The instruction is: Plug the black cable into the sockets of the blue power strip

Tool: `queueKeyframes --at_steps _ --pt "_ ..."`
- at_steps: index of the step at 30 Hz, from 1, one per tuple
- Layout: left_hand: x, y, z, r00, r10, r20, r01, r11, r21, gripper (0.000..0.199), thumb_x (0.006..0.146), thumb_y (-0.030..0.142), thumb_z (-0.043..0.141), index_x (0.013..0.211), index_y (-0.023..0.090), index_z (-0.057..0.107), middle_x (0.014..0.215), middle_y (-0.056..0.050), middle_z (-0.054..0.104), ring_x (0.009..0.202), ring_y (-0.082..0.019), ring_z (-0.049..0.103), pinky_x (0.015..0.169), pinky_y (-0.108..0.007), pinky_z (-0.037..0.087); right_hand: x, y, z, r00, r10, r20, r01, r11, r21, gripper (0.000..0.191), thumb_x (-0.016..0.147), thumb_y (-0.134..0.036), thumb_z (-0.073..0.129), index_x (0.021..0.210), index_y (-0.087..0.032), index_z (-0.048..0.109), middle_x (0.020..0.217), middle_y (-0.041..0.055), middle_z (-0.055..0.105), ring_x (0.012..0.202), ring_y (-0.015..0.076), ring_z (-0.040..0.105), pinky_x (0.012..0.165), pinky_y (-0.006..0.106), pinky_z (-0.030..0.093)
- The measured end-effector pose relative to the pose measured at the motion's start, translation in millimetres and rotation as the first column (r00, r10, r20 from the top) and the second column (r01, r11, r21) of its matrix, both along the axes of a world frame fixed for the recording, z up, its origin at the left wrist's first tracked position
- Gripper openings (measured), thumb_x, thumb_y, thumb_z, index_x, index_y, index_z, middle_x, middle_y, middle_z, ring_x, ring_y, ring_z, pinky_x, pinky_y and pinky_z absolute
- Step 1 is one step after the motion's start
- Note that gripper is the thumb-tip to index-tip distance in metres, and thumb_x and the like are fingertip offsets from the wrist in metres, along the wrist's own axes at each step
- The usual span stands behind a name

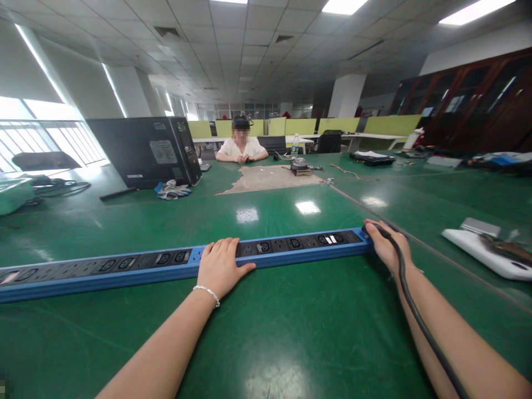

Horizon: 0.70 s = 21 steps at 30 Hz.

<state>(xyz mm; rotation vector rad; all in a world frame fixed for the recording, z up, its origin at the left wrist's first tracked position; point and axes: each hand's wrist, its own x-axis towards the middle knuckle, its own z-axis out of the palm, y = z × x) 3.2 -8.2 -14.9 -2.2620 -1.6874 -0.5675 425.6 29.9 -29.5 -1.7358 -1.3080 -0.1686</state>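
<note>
A long blue power strip (266,257) with black sockets lies across the green table, its left end cut off by the picture's edge. My left hand (220,266) lies over the middle of the strip, fingers across the top and thumb along the near side, gripping it. At the strip's right end, my right hand (386,246) is closed round the end piece, where a black cable (415,316) comes out. This cable runs back over my right forearm to the bottom edge. The right fingertips are partly hidden behind the hand and the strip.
On the green table (307,310) stand a black computer case (145,149) and work gloves (172,190) at the far left. A white device (486,249) lies at right. Across the table sits a person (242,145), near a bottle (295,145) and a brown sheet (270,179).
</note>
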Motion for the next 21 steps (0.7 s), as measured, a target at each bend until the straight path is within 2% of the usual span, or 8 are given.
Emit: queueKeyframes --at_steps 4,12,17,21 --pt "-0.2 -0.3 -0.1 1.0 0.003 0.002 -0.003 1.0 -0.002 0.064 0.072 0.06 0.054 0.119 0.017 0.049 0.12 -0.012 0.058 0.113 -0.027 0.049 0.099 -0.044 0.032 -0.2 -0.2 0.7 1.0 0.023 -0.002 -0.023 0.992 -0.124 0.036 0.078 -0.046 0.046 0.094 -0.024 0.07 0.107 0.0071 0.066 0.119 0.0294 0.046 0.103 0.052 0.023" --pt "0.2 0.3 -1.5 1.0 0.0 -0.001 0.0 1.0 0.009 0.066 0.072 0.06 0.055 0.121 0.015 0.048 0.12 -0.013 0.058 0.114 -0.027 0.049 0.099 -0.044 0.032 1.0 -4.9 -4.6 0.99 -0.011 0.137 0.027 0.993 -0.117 0.041 0.081 -0.048 0.042 0.105 -0.026 0.067 0.12 0.0042 0.06 0.127 0.0322 0.035 0.103 0.052 0.027" --pt "0.4 0.7 -2.4 1.0 0.003 0.005 -0.003 1.0 0.008 0.066 0.072 0.059 0.055 0.121 0.016 0.049 0.12 -0.012 0.057 0.114 -0.027 0.049 0.099 -0.044 0.032 -1.9 -5.7 -6.6 0.983 -0.026 0.181 0.041 0.996 -0.083 0.042 0.083 -0.046 0.039 0.107 -0.025 0.065 0.116 0.0053 0.063 0.123 0.0312 0.041 0.102 0.053 0.029" --pt "1.5 0.3 -3.1 0.999 0.023 0.028 -0.023 1.0 0.012 0.067 0.07 0.061 0.056 0.12 0.017 0.049 0.12 -0.012 0.057 0.114 -0.027 0.048 0.1 -0.043 0.03 -5.3 -4.4 -6.0 0.987 -0.062 0.149 0.071 0.996 -0.057 0.035 0.082 -0.043 0.042 0.099 -0.026 0.067 0.107 0.0061 0.066 0.116 0.0284 0.049 0.101 0.052 0.031"
